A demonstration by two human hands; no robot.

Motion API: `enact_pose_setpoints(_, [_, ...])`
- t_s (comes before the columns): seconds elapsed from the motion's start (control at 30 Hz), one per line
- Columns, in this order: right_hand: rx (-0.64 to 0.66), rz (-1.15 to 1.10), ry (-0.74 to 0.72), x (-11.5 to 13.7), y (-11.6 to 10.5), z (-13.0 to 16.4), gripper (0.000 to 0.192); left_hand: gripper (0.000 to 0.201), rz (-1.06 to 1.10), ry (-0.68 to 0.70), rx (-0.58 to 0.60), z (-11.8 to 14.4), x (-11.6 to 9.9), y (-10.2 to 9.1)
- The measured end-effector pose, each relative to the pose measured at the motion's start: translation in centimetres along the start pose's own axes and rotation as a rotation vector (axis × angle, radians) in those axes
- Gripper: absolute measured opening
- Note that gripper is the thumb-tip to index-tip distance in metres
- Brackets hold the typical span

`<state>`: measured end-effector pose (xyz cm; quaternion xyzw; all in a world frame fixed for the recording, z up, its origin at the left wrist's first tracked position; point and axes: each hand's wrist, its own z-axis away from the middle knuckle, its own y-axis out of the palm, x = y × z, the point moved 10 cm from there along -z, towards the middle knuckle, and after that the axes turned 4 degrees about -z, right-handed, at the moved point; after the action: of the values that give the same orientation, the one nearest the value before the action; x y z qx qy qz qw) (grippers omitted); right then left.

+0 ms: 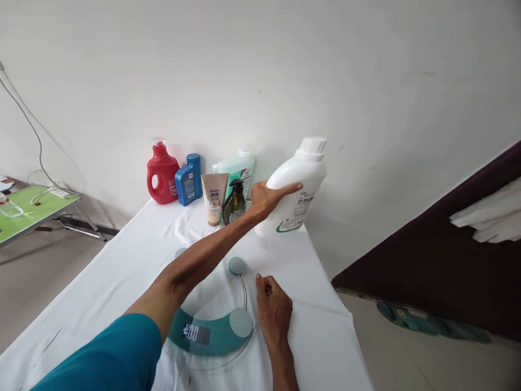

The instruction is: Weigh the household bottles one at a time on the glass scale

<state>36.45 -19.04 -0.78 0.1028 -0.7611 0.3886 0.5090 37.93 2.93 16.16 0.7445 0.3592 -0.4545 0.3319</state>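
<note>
White jug [299, 187]: one, large, white cap, green-trimmed label with writing too small to read; stood tilted at the far right of the table [101, 282], against the wall. Left hand [268, 198] was clamped over its shoulder. Right hand [273, 309] lay loosely curled on the cloth, touching the scale's [211, 320] right edge. Scale: one, round glass, teal band, display read "200". Far row, one each: red jug [161, 175], blue bottle [189, 180], beige tube [214, 199], dark pump bottle [234, 202], pale green bottle [238, 168].
</note>
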Motion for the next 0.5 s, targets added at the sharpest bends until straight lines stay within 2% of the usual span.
enact_pose_setpoints(0.07, [0.007, 0.000, 0.014, 0.1, 0.0, -0.1, 0.050, 0.046, -0.068, -0.079, -0.024, 2.0, -3.0, -1.8])
enact_pose_setpoints(0.17, [0.017, 0.020, 0.012, 0.6, 0.0, -0.1, 0.048, 0.049, -0.096, -0.033, -0.015, 5.2, -9.2, -5.1])
enact_pose_setpoints(0.27, [0.014, 0.042, -0.001, 1.1, 0.0, -0.1, 0.045, 0.050, -0.136, -0.008, -0.052, 8.7, -13.2, -9.5])
enact_pose_setpoints(0.37, [0.006, 0.072, 0.021, 1.2, 0.0, -0.1, 0.042, 0.049, -0.178, 0.001, -0.124, 12.3, -14.8, -14.2])
enact_pose_setpoints(0.5, [0.015, 0.100, 0.048, 1.2, 0.2, -0.1, 0.040, 0.047, -0.212, -0.012, -0.215, 16.7, -14.3, -19.2])
